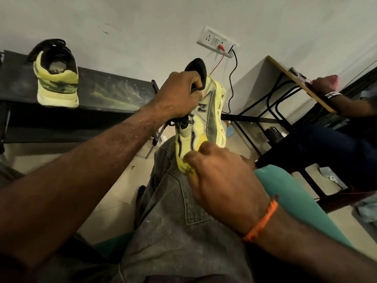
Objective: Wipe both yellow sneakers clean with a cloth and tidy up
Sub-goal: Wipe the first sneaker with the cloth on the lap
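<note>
Head: sneaker (201, 119) toe on knee (173, 176)

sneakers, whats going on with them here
A seated person is cleaning one yellow sneaker over their lap. The left hand grips it at the collar by the heel, toe pointing down, while the right hand presses a yellow cloth against the toe area. The second sneaker sits on a dark bench by the wall, untouched for now.

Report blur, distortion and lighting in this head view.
Head view: wide-angle bending tilts the black bench and wall socket; right hand and yellow cloth motion-smeared; left hand and held sneaker sharper; lighting dim, corners dark.
</note>
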